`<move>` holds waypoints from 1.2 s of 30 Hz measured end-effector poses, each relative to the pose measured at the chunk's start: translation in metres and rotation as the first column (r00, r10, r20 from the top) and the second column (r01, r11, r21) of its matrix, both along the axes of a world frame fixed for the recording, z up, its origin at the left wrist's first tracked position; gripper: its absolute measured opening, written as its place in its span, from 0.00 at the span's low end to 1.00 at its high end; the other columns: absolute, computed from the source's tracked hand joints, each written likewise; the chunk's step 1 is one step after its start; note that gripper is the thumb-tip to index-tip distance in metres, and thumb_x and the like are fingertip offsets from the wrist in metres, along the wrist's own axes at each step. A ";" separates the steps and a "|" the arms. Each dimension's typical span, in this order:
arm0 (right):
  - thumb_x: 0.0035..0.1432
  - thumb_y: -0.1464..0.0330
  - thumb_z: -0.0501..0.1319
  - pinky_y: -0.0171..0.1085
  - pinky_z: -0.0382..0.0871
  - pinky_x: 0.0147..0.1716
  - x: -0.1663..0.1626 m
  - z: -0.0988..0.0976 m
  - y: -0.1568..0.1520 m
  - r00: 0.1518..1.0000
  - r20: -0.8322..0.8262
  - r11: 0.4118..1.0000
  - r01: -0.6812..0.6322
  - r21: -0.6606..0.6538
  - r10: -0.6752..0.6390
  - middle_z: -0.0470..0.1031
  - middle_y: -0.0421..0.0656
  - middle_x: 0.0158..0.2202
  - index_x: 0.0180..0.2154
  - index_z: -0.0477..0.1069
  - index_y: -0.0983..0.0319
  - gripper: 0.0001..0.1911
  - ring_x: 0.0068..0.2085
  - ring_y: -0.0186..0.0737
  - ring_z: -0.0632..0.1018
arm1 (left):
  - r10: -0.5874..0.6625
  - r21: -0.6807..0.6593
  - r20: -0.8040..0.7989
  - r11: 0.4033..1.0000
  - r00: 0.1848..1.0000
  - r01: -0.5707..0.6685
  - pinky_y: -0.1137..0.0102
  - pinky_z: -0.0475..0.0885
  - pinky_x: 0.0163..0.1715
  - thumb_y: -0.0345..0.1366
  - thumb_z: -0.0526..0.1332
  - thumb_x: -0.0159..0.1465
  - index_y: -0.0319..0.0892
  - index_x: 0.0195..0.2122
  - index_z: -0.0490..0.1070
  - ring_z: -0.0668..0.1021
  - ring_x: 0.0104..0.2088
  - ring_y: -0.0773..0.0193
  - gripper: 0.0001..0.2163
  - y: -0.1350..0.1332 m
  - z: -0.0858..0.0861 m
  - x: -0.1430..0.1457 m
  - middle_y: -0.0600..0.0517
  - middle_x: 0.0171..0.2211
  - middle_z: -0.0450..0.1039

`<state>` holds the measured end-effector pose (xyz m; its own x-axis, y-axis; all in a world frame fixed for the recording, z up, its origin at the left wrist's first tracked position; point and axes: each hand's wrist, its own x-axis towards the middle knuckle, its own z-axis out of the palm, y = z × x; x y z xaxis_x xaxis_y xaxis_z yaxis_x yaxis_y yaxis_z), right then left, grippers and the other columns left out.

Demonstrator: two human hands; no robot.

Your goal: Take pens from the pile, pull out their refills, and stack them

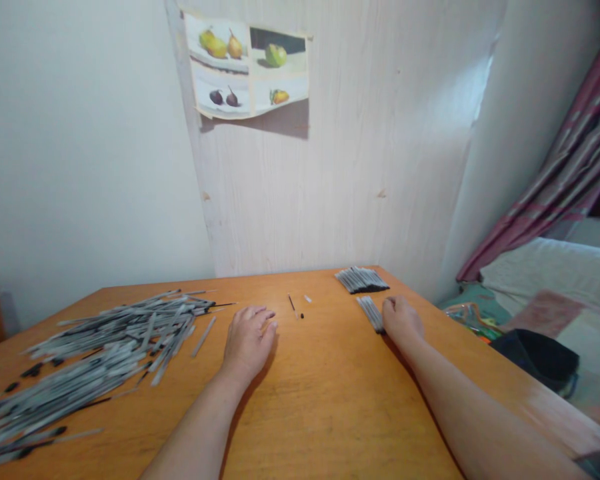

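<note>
Two bare forearms run up from the near edge across a smooth, orange-brown wooden table (330,400) with a faint grain and a soft sheen. The left hand (249,339) lies flat, palm down, fingers loosely together and extended; it holds nothing and rests on bare wood. Just to its left lies a single thin grey stick (203,337), apart from the fingers.

The right hand (401,317) is curled, knuckles up, its fingers pressed against a small row of grey sticks (371,313) laid side by side, flat and parallel. Whether the fingers actually pinch any of them cannot be told; the fingertips are hidden under the hand.

Spread over the left part of the table is a large loose heap of grey sticks (100,347), long, narrow and straight, matt silver-grey, many with black ends, lying criss-crossed and fanning toward the near left corner. A few small black caps (33,369) lie scattered at its edge.

Between the hands, further back, lie a thin dark refill (291,303), a tiny black bit and a small pale piece. Beyond the right hand, near the far edge, sits a tidy dark-tipped bundle of sticks (361,280), aligned.

Behind stands a pale wood-grain panel (340,167) bearing a curling paper fruit print (247,63). At right hangs a striped maroon curtain (570,160) over rumpled bedding (545,267).
</note>
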<state>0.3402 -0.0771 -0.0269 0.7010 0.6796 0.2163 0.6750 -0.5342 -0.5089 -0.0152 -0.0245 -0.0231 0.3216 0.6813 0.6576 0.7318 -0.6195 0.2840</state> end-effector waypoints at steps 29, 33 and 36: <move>0.60 0.67 0.55 0.35 0.49 0.27 -0.168 0.015 0.021 0.781 0.152 0.784 -0.618 0.055 0.605 0.74 0.44 0.29 0.30 0.70 0.61 0.09 0.30 0.36 0.69 | 0.663 -0.331 -0.230 0.635 0.713 -0.698 0.51 0.67 0.46 0.34 0.52 0.63 0.43 0.52 0.71 0.71 0.53 0.41 0.18 0.008 0.011 -0.051 0.38 0.52 0.71; 0.60 0.66 0.55 0.35 0.47 0.26 -0.169 0.010 0.024 0.794 0.139 0.796 -0.603 0.059 0.591 0.74 0.42 0.28 0.29 0.70 0.61 0.09 0.28 0.35 0.68 | 0.656 -0.350 -0.264 0.618 0.707 -0.704 0.55 0.68 0.45 0.31 0.49 0.63 0.42 0.50 0.72 0.72 0.52 0.43 0.18 0.014 0.005 -0.056 0.37 0.50 0.71; 0.60 0.66 0.55 0.35 0.47 0.26 -0.168 0.007 0.026 0.795 0.131 0.796 -0.603 0.062 0.592 0.73 0.42 0.27 0.29 0.69 0.61 0.09 0.28 0.35 0.68 | 0.634 -0.349 -0.281 0.632 0.721 -0.692 0.58 0.69 0.45 0.30 0.49 0.63 0.40 0.49 0.73 0.74 0.50 0.45 0.17 0.016 0.003 -0.056 0.36 0.49 0.72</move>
<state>0.1717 -0.0510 -0.0198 0.1334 0.9279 0.3482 0.8929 0.0400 -0.4485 -0.0709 -0.0090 -0.0200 -0.2681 0.9276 0.2600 0.9438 0.1988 0.2639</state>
